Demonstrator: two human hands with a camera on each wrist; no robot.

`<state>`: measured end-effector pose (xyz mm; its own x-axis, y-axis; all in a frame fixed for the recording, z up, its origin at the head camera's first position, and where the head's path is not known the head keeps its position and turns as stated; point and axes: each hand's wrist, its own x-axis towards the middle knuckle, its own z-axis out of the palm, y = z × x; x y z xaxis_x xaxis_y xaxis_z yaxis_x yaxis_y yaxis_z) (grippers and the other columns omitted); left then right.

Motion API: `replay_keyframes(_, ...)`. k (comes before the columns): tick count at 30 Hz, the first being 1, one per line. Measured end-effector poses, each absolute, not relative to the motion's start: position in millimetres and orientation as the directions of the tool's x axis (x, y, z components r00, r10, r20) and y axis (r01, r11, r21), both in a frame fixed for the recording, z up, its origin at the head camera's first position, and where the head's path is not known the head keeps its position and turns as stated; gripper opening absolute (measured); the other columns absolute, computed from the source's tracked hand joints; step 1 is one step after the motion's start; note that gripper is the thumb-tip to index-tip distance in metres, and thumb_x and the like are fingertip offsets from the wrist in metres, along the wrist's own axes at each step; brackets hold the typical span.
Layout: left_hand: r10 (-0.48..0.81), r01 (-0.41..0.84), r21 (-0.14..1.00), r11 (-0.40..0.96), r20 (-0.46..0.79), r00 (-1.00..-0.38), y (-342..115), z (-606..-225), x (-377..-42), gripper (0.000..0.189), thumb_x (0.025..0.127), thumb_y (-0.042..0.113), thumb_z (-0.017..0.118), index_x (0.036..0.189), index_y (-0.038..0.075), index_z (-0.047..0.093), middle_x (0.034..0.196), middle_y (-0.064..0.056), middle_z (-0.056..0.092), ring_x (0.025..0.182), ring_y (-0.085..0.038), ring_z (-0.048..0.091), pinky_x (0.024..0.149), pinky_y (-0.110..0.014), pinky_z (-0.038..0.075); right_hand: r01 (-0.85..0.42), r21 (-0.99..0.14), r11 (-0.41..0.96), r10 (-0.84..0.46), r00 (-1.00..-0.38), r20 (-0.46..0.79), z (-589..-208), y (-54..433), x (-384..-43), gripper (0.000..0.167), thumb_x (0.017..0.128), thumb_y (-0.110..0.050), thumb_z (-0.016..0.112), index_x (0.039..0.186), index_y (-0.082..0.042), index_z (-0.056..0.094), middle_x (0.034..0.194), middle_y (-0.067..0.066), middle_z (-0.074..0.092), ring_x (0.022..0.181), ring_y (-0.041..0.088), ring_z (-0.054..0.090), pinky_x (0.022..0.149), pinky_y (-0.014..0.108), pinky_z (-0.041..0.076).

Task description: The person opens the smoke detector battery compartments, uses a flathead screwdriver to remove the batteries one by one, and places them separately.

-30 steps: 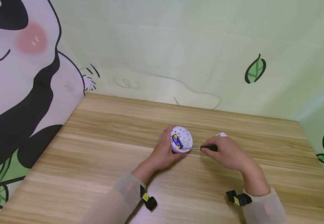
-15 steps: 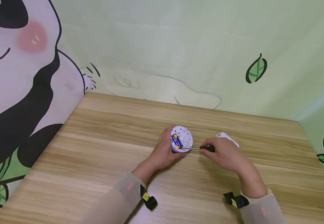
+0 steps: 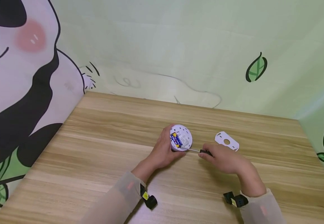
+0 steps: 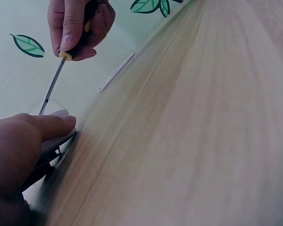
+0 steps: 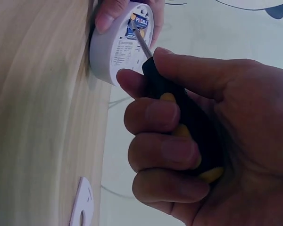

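My left hand (image 3: 162, 152) grips a round white battery-powered device (image 3: 184, 137) by its rim, with its back tilted toward me. Two blue and yellow batteries (image 5: 140, 20) sit side by side in its compartment, marked with a printed brand. In my right hand (image 3: 220, 157) is a screwdriver (image 5: 179, 108) with a black and yellow handle, fingers curled round it. Its metal shaft (image 4: 52, 87) slants to the device, and the tip is at the end of a battery; whether it touches is too small to tell.
A flat white mounting plate (image 3: 221, 140) with a round hole lies on the wooden table (image 3: 108, 124), just beyond my right hand. A printed cloth wall (image 3: 150, 46) rises along the table's back edge.
My right hand has shifted slightly and tilted the screwdriver, its handle now lower than the tip. More of the white plate shows behind the hand. The left hand stays nearly still.
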<state>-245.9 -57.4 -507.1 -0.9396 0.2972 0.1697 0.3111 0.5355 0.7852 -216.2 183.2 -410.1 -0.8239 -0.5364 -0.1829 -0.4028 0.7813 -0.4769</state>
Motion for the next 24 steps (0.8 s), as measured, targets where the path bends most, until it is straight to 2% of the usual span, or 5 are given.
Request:
replay_keyframes(7,0.287,0.299,0.791,0.534,0.164,-0.944,-57.3,-507.3,-246.3,0.113,0.077,0.025,0.092,0.161,0.007,0.019,0.156,-0.014,0.038,0.144,-0.031,0.042,0.126,-0.047,0.032,-0.396,-0.572,0.719,-0.595,-0.776,-0.210,-418.6,185.1,-218.5,0.021,0.108,-0.023,0.054,0.090,-0.012,0.056,0.073,-0.006,0.042,0.070,0.009,0.044,0.065,0.025,0.039)
replay_keyframes(15,0.262,0.269,0.821,0.503,0.151,-0.953,-57.2,-510.2,-247.7,0.114,0.076,0.026,0.092,0.161,0.009,0.019,0.154,-0.014,0.041,0.141,-0.031,0.046,0.123,-0.048,0.036,-0.433,-0.560,0.706,-0.618,-0.763,-0.189,-425.4,186.2,-219.3,0.020,0.108,-0.022,0.054,0.089,-0.014,0.056,0.073,-0.007,0.042,0.069,0.009,0.044,0.065,0.025,0.038)
replay_keyframes(20,0.233,0.215,0.856,0.469,0.114,-0.966,-57.0,-509.7,-247.2,0.115,0.076,0.027,0.092,0.162,0.013,0.017,0.152,-0.013,0.043,0.138,-0.031,0.050,0.121,-0.047,0.039,-0.424,-0.551,0.719,-0.610,-0.765,-0.207,-428.9,186.9,-220.0,0.020,0.109,-0.025,0.052,0.091,-0.015,0.057,0.072,-0.007,0.043,0.068,0.009,0.044,0.064,0.026,0.038)
replay_keyframes(24,0.220,0.201,0.869,0.451,0.110,-0.969,-57.0,-507.9,-246.8,0.114,0.077,0.028,0.092,0.162,0.011,0.017,0.152,-0.014,0.043,0.138,-0.031,0.050,0.120,-0.048,0.039,-0.405,-0.546,0.733,-0.596,-0.769,-0.230,-429.6,187.0,-220.1,0.020,0.109,-0.026,0.051,0.093,-0.016,0.056,0.072,-0.007,0.042,0.067,0.009,0.044,0.063,0.026,0.038)
